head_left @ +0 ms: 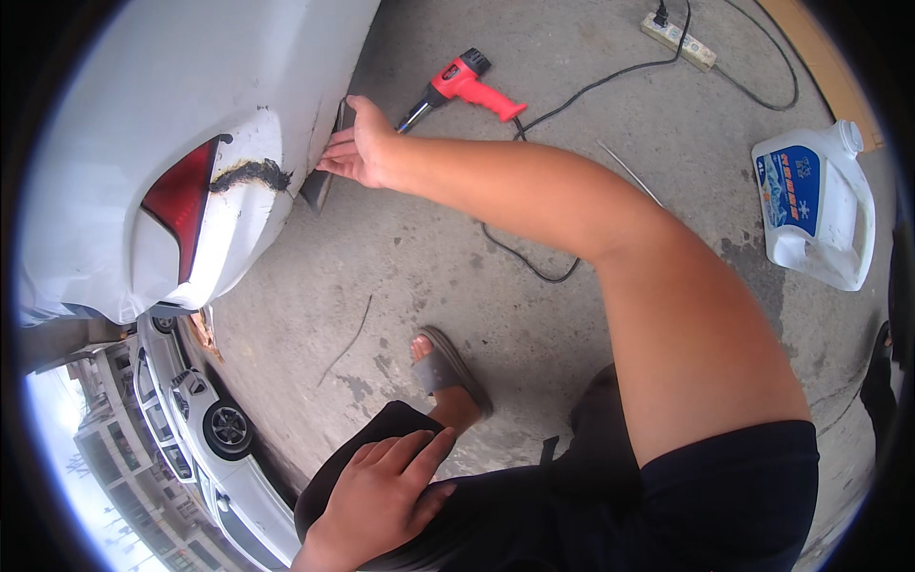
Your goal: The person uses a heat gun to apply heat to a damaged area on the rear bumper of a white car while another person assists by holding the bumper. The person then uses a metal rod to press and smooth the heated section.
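Observation:
My right hand [362,143] reaches to the edge of a white car bumper [114,76], its fingers extended against a dark panel or flap [315,195] there. Above the red reflector lens [186,205], the bumper has a black, cracked patch [248,174]. Just beyond my hand a red heat gun [481,92] lies on the floor with its cord. My left hand [386,491] rests at the bottom on my dark-clad knee [319,472], fingers loosely bent and holding nothing.
A power strip [677,45], cardboard [801,57], a white plastic jug [810,205] and a thin rod [629,172] lie on the concrete [276,343]. Parked silver cars [191,419] stand at lower left. My sandalled foot [448,372] is below; a dark-clad figure [877,367] shows at the right rim.

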Motion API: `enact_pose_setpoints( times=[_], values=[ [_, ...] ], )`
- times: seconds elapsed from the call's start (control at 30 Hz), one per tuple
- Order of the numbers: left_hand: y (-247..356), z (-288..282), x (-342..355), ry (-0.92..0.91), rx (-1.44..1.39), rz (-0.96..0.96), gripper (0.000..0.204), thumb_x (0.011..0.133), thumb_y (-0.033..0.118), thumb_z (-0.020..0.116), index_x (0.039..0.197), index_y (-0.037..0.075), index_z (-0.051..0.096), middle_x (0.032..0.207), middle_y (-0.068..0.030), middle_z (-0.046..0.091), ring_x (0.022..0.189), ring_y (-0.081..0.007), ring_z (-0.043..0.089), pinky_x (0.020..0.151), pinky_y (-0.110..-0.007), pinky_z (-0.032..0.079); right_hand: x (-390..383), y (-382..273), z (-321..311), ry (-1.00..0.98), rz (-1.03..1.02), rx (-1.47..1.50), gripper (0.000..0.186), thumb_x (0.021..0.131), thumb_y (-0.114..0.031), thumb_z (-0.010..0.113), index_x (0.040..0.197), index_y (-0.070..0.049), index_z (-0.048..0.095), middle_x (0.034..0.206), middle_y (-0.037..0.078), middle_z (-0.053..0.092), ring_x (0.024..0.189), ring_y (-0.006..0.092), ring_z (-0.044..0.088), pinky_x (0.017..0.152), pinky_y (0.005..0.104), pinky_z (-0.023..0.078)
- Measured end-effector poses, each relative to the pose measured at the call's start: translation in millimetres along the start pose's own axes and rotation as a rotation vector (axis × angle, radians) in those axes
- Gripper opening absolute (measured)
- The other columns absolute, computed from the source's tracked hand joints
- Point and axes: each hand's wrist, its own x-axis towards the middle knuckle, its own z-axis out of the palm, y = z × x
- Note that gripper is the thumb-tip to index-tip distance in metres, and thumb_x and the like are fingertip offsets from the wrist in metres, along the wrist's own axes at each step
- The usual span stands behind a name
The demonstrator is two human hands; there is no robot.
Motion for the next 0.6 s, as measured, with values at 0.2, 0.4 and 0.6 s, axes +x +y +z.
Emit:
enact_pose_setpoints(
  times=[0.2,0.4,0.6],
  values=[
    [-8,7,4,-0.055,0.019,-0.047,0.057,0.087,0.024,0.069,0.137,0.005,0.049,0.118,-0.0157,0.062,0.102,-0.0338,0.063,0.091,-0.040,0.050,1,-1,1,0.038,0.013,0.001,0.077,0.095,-0.061,0.033,0.115,0.011,0.054,0.104,0.022,0.065,0.090,0.0259,0.064,0.078,0.0364,0.057],
    [-4,-1,5,-0.070,-0.007,-0.026,0.057,0.088,0.024,0.068,0.136,0.002,0.049,0.122,-0.0197,0.061,0.107,-0.0384,0.062,0.093,-0.043,0.050,2,1,2,0.035,0.002,0.006,0.077,0.096,-0.059,0.033,0.116,0.012,0.052,0.104,0.024,0.065,0.089,0.0282,0.065,0.075,0.0353,0.056],
    [-5,-4,2,-0.064,-0.057,0.026,0.057,0.088,0.025,0.068,0.136,0.001,0.048,0.124,-0.0216,0.060,0.109,-0.0401,0.061,0.093,-0.044,0.050,5,2,2,0.035,-0.013,-0.012,0.080,0.097,-0.057,0.033,0.123,0.017,0.050,0.109,0.029,0.064,0.091,0.0335,0.066,0.072,0.0329,0.054]
  ],
)
